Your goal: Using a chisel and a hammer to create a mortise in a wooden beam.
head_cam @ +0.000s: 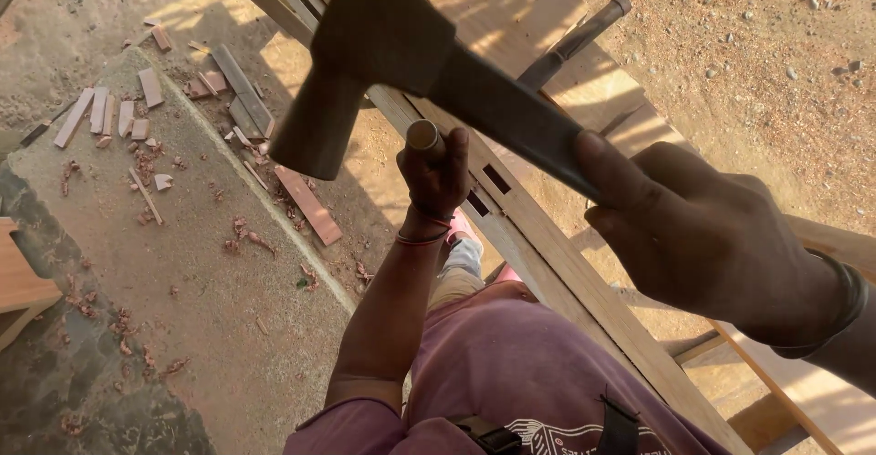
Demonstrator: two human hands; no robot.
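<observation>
Right hand [721,236]: grips hammer [383,53], raised. Left hand [436,170]: closed around chisel [422,135] upright on rail [547,254]. Two mortises [488,190] beside left hand already cut; chopping apparently unfinished. Offcuts [137,108] on floor [210,327], well left.

No packages, labels, signs or screens here (only bare woodwork).

Right hand [703,236] raised, fist closed; left hand [436,174] clenched below, arm extended.
</observation>
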